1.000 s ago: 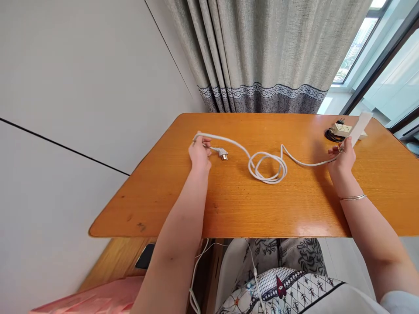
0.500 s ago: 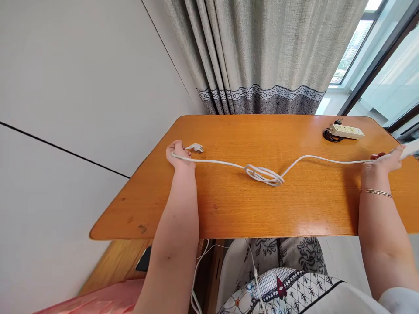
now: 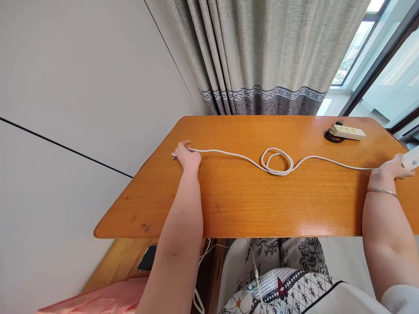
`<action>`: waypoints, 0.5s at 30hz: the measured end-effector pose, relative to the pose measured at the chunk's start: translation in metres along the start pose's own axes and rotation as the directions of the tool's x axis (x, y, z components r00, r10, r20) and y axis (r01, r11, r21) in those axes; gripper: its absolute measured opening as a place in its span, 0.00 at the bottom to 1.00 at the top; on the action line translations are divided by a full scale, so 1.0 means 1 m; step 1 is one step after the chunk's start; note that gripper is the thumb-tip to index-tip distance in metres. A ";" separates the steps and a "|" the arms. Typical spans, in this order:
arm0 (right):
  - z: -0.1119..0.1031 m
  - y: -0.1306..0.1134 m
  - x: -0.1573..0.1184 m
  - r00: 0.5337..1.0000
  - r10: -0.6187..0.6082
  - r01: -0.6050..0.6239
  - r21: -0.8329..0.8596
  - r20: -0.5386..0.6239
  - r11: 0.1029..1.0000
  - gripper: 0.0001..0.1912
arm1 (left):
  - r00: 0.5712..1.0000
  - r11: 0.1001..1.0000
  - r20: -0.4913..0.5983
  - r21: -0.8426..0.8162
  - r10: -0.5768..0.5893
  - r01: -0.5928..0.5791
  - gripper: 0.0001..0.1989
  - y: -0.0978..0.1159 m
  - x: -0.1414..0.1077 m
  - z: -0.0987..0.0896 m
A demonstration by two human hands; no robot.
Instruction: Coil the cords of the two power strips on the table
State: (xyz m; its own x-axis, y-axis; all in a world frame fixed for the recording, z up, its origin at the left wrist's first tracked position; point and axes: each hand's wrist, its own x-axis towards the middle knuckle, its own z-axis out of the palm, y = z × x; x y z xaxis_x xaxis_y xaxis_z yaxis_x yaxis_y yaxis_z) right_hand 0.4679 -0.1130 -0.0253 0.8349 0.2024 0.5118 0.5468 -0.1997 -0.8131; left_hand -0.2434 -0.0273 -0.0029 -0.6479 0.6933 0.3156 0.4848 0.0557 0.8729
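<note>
A white power cord [image 3: 229,153] runs across the wooden tabletop between my two hands, with a loose loop lying in its middle. My left hand [image 3: 189,156] is closed around the cord close to its plug [image 3: 174,155], which pokes out on the left, mostly hidden by the hand. At the right end, my right hand [image 3: 391,168] grips a white power strip [image 3: 410,158], cut off by the picture's edge. The cord meets the strip under my right hand.
Toward the back right of the table [image 3: 278,209] lies a second power strip [image 3: 348,132], cream, with a coiled black cord [image 3: 334,137]. A curtain [image 3: 262,52] hangs behind the table. Below its left front, a dark phone-like object [image 3: 148,258] rests on a wooden surface.
The cord's bunched middle has opened into a wider loop. My left hand has turned and shifted slightly right, and the plug now shows on its left. My right hand has lowered with the strip.
</note>
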 end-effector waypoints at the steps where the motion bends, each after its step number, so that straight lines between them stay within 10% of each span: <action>1: -0.001 -0.004 -0.003 0.995 0.088 -0.089 -0.021 -0.046 0.996 0.24 | 1.000 0.999 0.026 0.045 0.004 -0.005 0.23 0.001 -0.001 0.000; 7: -0.006 -0.037 -0.017 0.799 0.536 -0.597 -0.250 -0.272 0.762 0.41 | 0.999 1.000 -0.045 0.016 -0.014 0.015 0.20 0.008 -0.004 0.000; 11: -0.006 -0.048 -0.021 0.818 0.518 -0.575 -0.311 -0.252 0.757 0.40 | 0.968 0.977 -0.140 -0.012 0.210 -0.213 0.18 0.025 -0.018 0.005; 15: -0.013 -0.064 -0.029 0.830 0.518 -0.557 -0.356 -0.208 0.750 0.41 | 0.848 0.854 0.100 -0.066 0.520 -0.515 0.13 0.050 -0.054 0.019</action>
State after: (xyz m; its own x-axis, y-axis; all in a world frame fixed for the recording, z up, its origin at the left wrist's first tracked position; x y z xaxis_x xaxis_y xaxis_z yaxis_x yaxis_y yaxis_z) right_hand 0.4094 -0.1183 0.0155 0.9890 -0.1344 0.0616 -0.0325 -0.6039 -0.7964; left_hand -0.1732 -0.0482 0.0173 -0.2389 0.6892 0.6841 0.7093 -0.3573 0.6077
